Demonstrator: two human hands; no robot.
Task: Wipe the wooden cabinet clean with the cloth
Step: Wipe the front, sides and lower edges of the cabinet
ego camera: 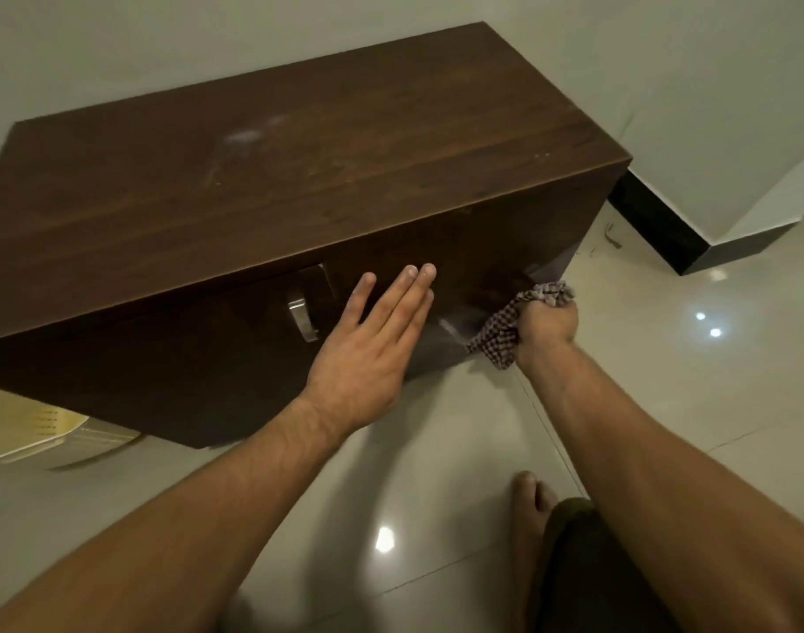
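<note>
A low dark wooden cabinet (299,175) stands against the pale wall, its top showing a faint whitish smudge near the middle. My left hand (373,344) rests flat, fingers together, against the cabinet's front door beside a metal handle (302,315). My right hand (546,326) is closed around a bunched checked cloth (505,326), pressing it on the lower right part of the cabinet front, near its right corner. A pale streak shows on the door just left of the cloth.
Glossy beige floor tiles (665,381) spread in front and to the right. A black skirting board (656,230) runs along the wall corner at the right. My bare foot (530,509) and knee are at the bottom right. A yellowish object (35,431) lies under the cabinet's left end.
</note>
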